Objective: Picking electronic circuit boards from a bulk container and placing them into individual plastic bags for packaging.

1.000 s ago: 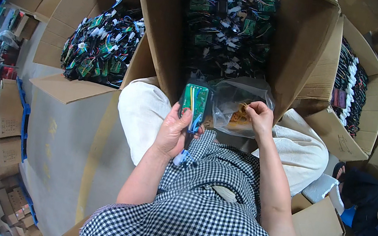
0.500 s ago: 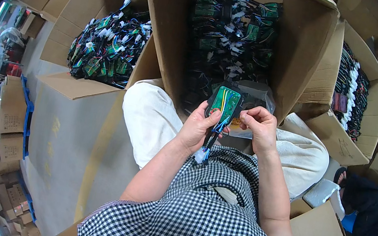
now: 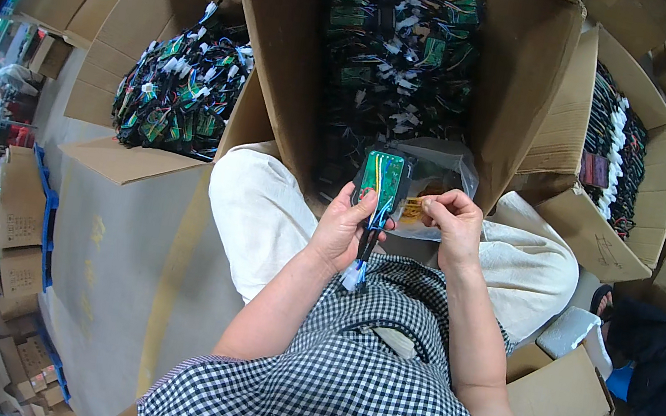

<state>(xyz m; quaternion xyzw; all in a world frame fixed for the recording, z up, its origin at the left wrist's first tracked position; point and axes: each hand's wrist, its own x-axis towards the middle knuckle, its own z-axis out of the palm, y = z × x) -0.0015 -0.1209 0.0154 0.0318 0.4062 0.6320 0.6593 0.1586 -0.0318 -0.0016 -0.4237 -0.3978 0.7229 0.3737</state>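
My left hand (image 3: 340, 227) grips a green circuit board (image 3: 382, 174) set in a black casing, thumb lying on its lower left edge. Coloured wires run down the board into a black cable bundle that ends in a white connector (image 3: 353, 278) above my lap. Just to the right, my right hand (image 3: 455, 227) is closed in a pinch; whatever lies between the fingertips is too small to make out. Beside those fingertips shows a yellow-orange patch (image 3: 412, 211), at a clear plastic bag (image 3: 467, 170) behind my hands.
Ahead stands a large cardboard box (image 3: 516, 89) stacked with wired boards. Another box (image 3: 99, 81) of boards is at the left, a third (image 3: 653, 165) at the right. An open carton (image 3: 556, 404) and a seated person (image 3: 657, 377) are at the lower right.
The board has tilted more upright and shifted slightly left. My right hand has moved a little left and down, with more of the yellow-orange patch showing. The whole view has shifted slightly.
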